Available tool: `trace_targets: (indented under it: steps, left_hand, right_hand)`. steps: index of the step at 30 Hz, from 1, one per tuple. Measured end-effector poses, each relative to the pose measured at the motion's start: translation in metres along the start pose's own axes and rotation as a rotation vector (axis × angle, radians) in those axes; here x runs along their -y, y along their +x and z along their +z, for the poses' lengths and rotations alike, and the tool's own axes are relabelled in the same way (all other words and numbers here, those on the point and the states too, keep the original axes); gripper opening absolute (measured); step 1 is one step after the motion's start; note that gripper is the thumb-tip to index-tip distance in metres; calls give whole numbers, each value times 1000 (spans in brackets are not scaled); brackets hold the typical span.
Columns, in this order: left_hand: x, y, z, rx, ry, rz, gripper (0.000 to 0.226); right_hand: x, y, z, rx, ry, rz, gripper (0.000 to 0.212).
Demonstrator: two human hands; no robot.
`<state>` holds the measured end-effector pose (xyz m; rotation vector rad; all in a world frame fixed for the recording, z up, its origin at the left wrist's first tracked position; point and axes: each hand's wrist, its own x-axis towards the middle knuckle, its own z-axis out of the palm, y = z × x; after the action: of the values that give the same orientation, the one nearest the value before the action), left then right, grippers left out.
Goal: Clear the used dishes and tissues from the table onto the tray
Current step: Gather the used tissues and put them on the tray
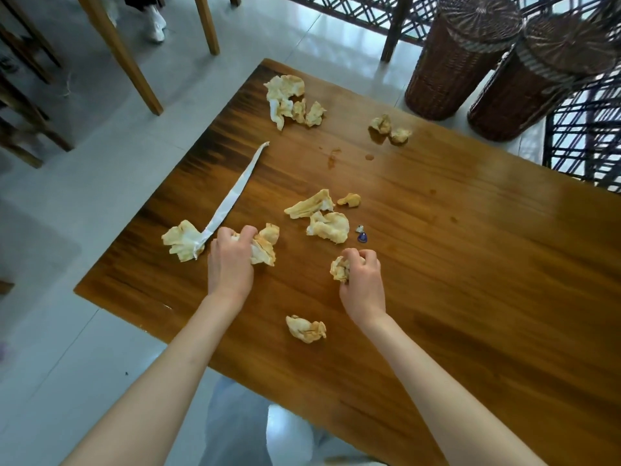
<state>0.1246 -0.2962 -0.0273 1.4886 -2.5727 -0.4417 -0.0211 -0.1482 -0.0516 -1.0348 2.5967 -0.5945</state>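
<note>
Several crumpled, stained tissues lie scattered on the wooden table [453, 264]. My left hand [230, 260] grips one crumpled tissue [265, 245] near the table's left side. My right hand [361, 280] holds a small tissue wad [339, 269] in curled fingers. A tissue with a long white twisted strip [188, 242] lies left of my left hand. Other tissues sit in the middle [327, 227], close to the near edge [305, 328], at the far left corner [289, 99] and further right at the back [389, 128]. No tray or dishes are in view.
A small blue and white scrap [362, 236] lies just beyond my right hand. Wet spots [369, 157] mark the table's far part. Two wicker baskets [460, 58] stand on the floor beyond the far right edge. Wooden chair legs [117, 52] stand at upper left.
</note>
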Motion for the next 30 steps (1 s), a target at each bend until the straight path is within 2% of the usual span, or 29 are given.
trace_targets:
  steps: [3, 8, 14, 19, 24, 30]
  left_hand:
    - [18, 27, -8, 7, 0, 27, 44]
    - [58, 57, -12, 49, 130, 61, 46]
    - [91, 71, 2, 171, 243, 60, 59]
    - [100, 77, 20, 185, 184, 44, 72]
    - [98, 68, 33, 68, 156, 65, 52]
    - [102, 71, 40, -41, 78, 74, 44]
  right_hand:
    - [23, 13, 10, -55, 18, 66, 59]
    - [56, 45, 23, -189, 55, 142, 49]
    - [67, 87, 34, -279, 57, 248, 63]
    - [61, 113, 46, -262, 2, 259, 66]
    - [54, 121, 56, -183, -74, 261, 59]
    - [47, 121, 61, -38, -81, 298, 88]
